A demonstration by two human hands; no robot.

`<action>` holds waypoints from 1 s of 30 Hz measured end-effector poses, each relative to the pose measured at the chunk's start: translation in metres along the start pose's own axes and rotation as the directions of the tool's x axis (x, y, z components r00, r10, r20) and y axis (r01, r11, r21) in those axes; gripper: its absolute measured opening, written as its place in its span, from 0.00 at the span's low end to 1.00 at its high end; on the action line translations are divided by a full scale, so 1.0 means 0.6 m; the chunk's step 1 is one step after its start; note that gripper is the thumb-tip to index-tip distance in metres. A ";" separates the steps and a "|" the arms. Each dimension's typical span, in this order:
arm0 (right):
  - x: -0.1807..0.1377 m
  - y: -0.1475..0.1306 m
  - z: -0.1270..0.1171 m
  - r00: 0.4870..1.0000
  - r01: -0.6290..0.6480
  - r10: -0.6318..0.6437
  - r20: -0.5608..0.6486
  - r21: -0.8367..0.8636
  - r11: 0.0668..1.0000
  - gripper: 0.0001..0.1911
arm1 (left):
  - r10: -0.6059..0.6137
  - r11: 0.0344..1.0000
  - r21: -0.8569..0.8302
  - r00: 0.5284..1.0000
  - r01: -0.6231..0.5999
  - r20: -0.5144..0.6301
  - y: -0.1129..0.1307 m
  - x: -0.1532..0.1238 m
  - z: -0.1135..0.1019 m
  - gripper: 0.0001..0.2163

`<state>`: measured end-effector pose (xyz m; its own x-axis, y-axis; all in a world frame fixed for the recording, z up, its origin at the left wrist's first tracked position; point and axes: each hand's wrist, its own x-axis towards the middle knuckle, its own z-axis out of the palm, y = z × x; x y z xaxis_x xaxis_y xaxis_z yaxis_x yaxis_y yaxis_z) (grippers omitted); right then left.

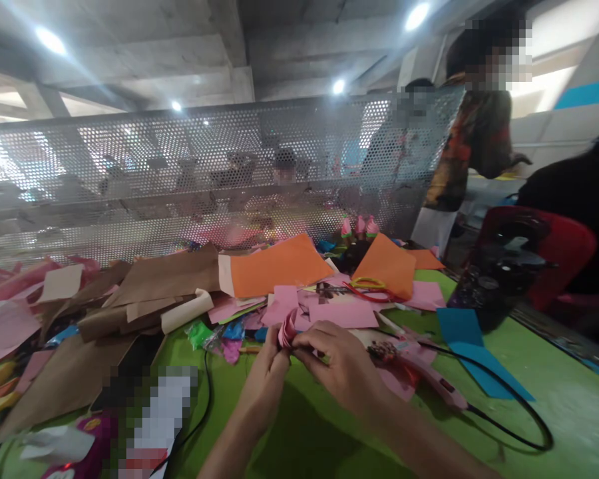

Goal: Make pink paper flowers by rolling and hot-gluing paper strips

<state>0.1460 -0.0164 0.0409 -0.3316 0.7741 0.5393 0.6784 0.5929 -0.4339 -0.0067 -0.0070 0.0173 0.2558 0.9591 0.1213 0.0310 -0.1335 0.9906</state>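
Observation:
Both my hands meet over the green table, pinching a small folded piece of pink paper. My left hand grips it from below with curled fingers. My right hand closes on it from the right, thumb and fingers pressed to the paper. More pink paper sheets lie just beyond my hands. A pink glue gun with a black cord rests right of my right hand.
Orange sheets, brown paper and blue paper litter the table. A perforated metal screen stands behind. Two people stand at the far right near a red and black object. A pixelated object lies at lower left.

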 end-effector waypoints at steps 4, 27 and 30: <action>-0.002 -0.001 0.006 0.999 -0.049 0.049 0.004 0.011 0.999 0.06 | 0.021 0.997 0.070 1.000 -0.019 -0.021 -0.014 0.005 0.001 0.12; 0.003 0.006 -0.001 0.999 -0.038 0.043 -0.022 0.192 0.981 0.04 | 0.020 0.998 -0.063 1.000 -0.019 0.018 0.006 -0.004 -0.004 0.10; 0.004 0.004 -0.004 0.999 -0.031 0.032 -0.005 0.187 0.982 0.05 | 0.001 0.998 -0.061 1.000 0.000 0.014 0.003 -0.002 -0.005 0.11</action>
<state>0.1481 -0.0136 0.0430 -0.3061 0.7916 0.5288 0.5533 0.6000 -0.5779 -0.0100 -0.0078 0.0192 0.2693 0.9554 0.1211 -0.0275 -0.1180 0.9926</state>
